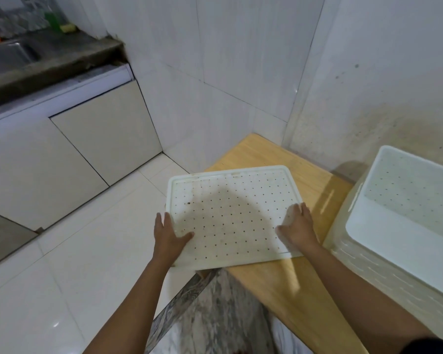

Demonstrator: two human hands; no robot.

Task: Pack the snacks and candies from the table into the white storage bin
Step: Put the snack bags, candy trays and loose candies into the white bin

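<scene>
A flat white perforated lid (230,213) hangs over the left end of the wooden table (287,284), held level by both hands. My left hand (168,238) grips its near-left edge, thumb on top. My right hand (298,227) grips its right edge. The white storage bin (368,233) stands on the table at the right, open, and what shows of its inside is bare. No snacks or candies are in view.
Tiled walls meet in a corner behind the table. White cabinets (69,152) under a dark counter with a sink (8,56) run along the left. Glossy floor tiles (69,264) lie to the left; a marbled grey surface (210,315) sits at the near side.
</scene>
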